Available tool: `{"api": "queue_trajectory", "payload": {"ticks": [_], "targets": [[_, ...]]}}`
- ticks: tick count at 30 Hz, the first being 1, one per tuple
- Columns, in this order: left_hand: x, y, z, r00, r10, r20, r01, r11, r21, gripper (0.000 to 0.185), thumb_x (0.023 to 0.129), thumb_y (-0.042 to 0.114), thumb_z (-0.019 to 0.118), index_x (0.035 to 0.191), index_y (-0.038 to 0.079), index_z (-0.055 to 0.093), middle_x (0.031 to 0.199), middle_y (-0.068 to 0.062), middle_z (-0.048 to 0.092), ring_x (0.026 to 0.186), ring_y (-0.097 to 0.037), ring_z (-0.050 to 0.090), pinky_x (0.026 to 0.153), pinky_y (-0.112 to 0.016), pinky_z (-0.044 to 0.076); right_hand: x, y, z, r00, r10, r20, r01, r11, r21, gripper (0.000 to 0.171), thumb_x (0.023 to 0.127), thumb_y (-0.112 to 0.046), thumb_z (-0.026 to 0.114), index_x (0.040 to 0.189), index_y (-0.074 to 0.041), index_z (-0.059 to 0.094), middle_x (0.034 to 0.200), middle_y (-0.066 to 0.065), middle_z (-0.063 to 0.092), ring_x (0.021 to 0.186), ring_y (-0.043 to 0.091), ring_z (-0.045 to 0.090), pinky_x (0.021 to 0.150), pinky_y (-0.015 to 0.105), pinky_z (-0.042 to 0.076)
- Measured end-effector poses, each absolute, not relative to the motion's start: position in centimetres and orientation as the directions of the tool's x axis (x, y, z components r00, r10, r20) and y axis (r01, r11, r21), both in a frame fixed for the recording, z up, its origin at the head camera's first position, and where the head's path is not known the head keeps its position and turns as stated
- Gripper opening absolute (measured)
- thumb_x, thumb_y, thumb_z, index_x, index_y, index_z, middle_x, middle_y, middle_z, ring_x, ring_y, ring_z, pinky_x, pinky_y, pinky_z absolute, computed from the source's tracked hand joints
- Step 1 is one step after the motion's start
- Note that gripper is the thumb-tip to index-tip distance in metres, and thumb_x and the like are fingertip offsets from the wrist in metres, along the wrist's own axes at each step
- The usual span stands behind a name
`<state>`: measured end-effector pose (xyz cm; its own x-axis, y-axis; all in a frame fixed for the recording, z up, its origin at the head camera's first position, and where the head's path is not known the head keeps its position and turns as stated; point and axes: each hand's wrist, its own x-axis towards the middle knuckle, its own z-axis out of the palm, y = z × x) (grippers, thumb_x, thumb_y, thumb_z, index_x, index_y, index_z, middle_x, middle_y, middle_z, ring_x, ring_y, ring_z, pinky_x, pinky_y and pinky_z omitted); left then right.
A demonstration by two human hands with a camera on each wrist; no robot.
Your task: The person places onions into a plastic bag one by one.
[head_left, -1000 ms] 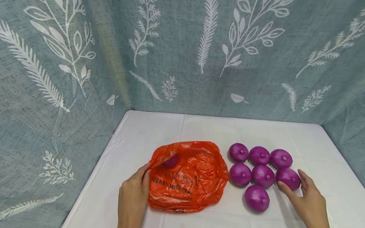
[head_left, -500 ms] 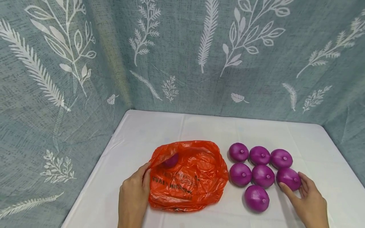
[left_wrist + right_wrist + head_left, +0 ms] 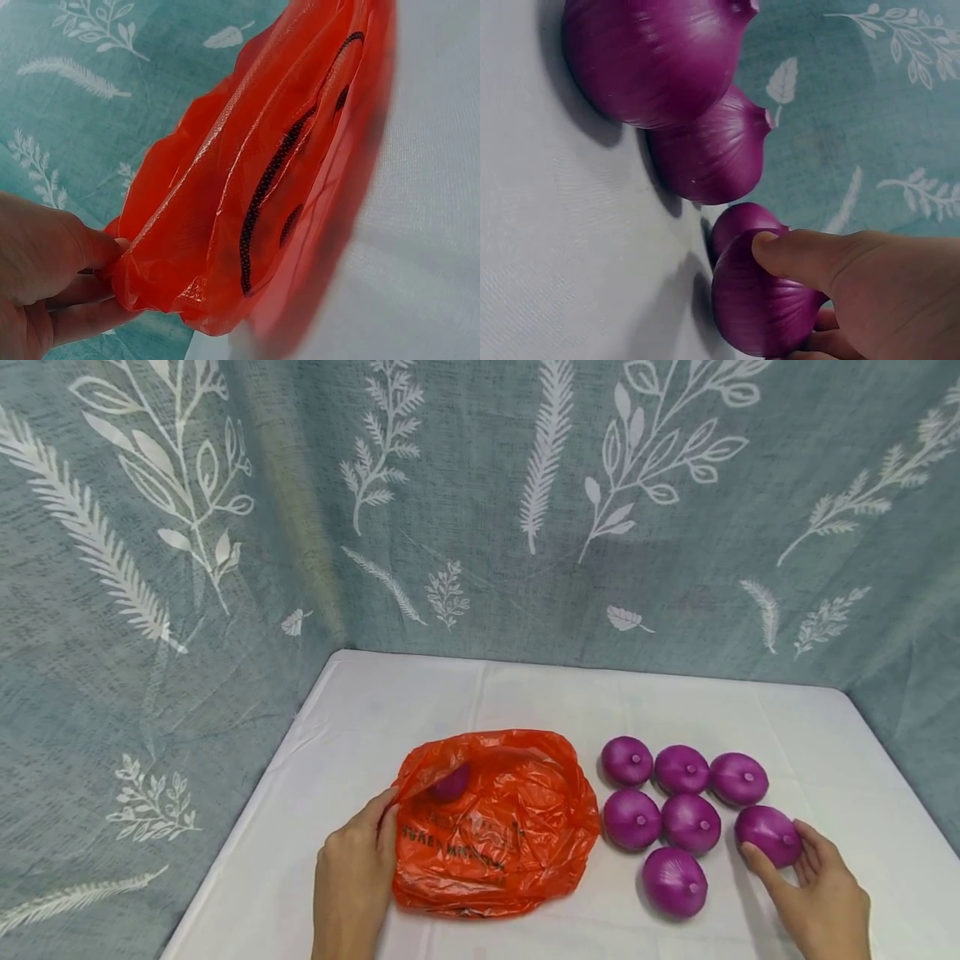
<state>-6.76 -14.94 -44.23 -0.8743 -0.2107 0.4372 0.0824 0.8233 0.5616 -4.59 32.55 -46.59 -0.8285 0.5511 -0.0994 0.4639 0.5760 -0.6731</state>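
My left hand (image 3: 354, 868) pinches the left edge of a thin red plastic bag (image 3: 517, 835) with dark printing, which lies open on the table. Through the bag's mouth a purple onion (image 3: 450, 783) shows inside. In the left wrist view, the thumb and fingers hold the bag's gathered rim (image 3: 142, 277). At the right, my right hand (image 3: 821, 889) grips a purple onion (image 3: 769, 837) between thumb and fingers. The right wrist view shows that held onion (image 3: 761, 300) close over the white cloth, thumb on its near side.
Several more purple onions (image 3: 692, 824) stand grouped between the bag and my right hand, one onion (image 3: 675, 883) nearest the front. A white cloth (image 3: 420, 693) covers the table. A blue-green curtain (image 3: 480, 527) with white leaf patterns hangs behind and at the sides.
My right hand has shifted slightly right and toward me with its onion, opening a gap from the neighbouring onions. The left hand and bag have barely moved.
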Motion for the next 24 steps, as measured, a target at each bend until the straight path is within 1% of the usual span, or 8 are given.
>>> {"api": "queue_trajectory", "payload": {"ticks": [1, 3, 6, 10, 14, 20, 24], "targets": [[-6.8, -14.9, -44.2, -0.874, -0.212, 0.438, 0.081, 0.825, 0.559, 0.027, 0.097, 0.003, 0.076, 0.124, 0.001, 0.076, 0.113, -0.023, 0.077, 0.098, -0.041, 0.077, 0.079, -0.057, 0.063, -4.5, 32.5, -46.5, -0.827, 0.555, -0.094, 0.461, 0.572, -0.678, 0.097, 0.094, -0.048, 0.08, 0.162, 0.002, 0.034, 0.156, 0.034, 0.042, 0.144, 0.047, 0.045, 0.112, 0.025, 0.038], [-6.7, -14.9, -44.1, -0.872, -0.213, 0.441, 0.079, 0.827, 0.557, 0.027, 0.097, 0.003, 0.076, 0.124, 0.001, 0.077, 0.113, -0.023, 0.077, 0.098, -0.041, 0.077, 0.079, -0.057, 0.063, -4.5, 32.5, -46.2, -0.824, 0.561, -0.085, 0.457, 0.567, -0.685, 0.097, 0.094, -0.048, 0.08, 0.162, 0.002, 0.034, 0.156, 0.034, 0.042, 0.144, 0.048, 0.045, 0.111, 0.023, 0.038], [-6.7, -14.9, -44.1, -0.874, -0.212, 0.438, 0.08, 0.825, 0.559, 0.028, 0.097, 0.002, 0.076, 0.124, 0.001, 0.076, 0.113, -0.023, 0.077, 0.098, -0.041, 0.077, 0.079, -0.057, 0.063, -4.4, 32.4, -45.8, -0.814, 0.576, -0.075, 0.459, 0.558, -0.691, 0.096, 0.093, -0.049, 0.08, 0.162, 0.001, 0.035, 0.157, 0.032, 0.043, 0.144, 0.046, 0.046, 0.104, 0.007, 0.034], [-6.7, -14.9, -44.0, -0.876, -0.212, 0.432, 0.081, 0.82, 0.567, 0.028, 0.096, 0.002, 0.076, 0.124, 0.0, 0.076, 0.113, -0.023, 0.077, 0.097, -0.042, 0.077, 0.079, -0.057, 0.063, -4.4, 32.1, -45.1, -0.81, 0.585, -0.051, 0.439, 0.546, -0.714, 0.096, 0.092, -0.049, 0.082, 0.162, -0.001, 0.037, 0.158, 0.03, 0.044, 0.144, 0.045, 0.046, 0.101, 0.003, 0.032], [-6.6, -15.0, -44.2, -0.874, -0.209, 0.439, 0.09, 0.817, 0.569, 0.028, 0.096, 0.001, 0.076, 0.124, 0.0, 0.076, 0.113, -0.024, 0.077, 0.097, -0.041, 0.078, 0.078, -0.057, 0.063, -4.4, 31.6, -44.3, -0.813, 0.582, -0.032, 0.426, 0.556, -0.714, 0.098, 0.09, -0.051, 0.083, 0.163, -0.004, 0.036, 0.16, 0.027, 0.043, 0.145, 0.043, 0.046, 0.103, 0.003, 0.031], [-6.5, -15.0, -44.2, -0.87, -0.203, 0.45, 0.103, 0.817, 0.567, 0.028, 0.096, 0.001, 0.076, 0.124, 0.0, 0.076, 0.113, -0.023, 0.077, 0.097, -0.041, 0.078, 0.078, -0.057, 0.063, -4.3, 30.6, -42.9, -0.829, 0.558, 0.039, 0.364, 0.592, -0.719, 0.095, 0.089, -0.047, 0.085, 0.162, -0.006, 0.04, 0.159, 0.025, 0.046, 0.143, 0.042, 0.048, 0.1, -0.001, 0.03], [-6.4, -15.1, -44.2, -0.87, -0.202, 0.451, 0.105, 0.816, 0.568, 0.027, 0.097, 0.001, 0.075, 0.124, 0.001, 0.076, 0.113, -0.023, 0.077, 0.096, -0.042, 0.077, 0.077, -0.058, 0.063, -4.5, 29.8, -42.1, -0.838, 0.542, 0.07, 0.33, 0.603, -0.726, 0.093, 0.089, -0.046, 0.086, 0.162, -0.008, 0.042, 0.157, 0.025, 0.048, 0.142, 0.041, 0.049, 0.101, 0.001, 0.031]]}}
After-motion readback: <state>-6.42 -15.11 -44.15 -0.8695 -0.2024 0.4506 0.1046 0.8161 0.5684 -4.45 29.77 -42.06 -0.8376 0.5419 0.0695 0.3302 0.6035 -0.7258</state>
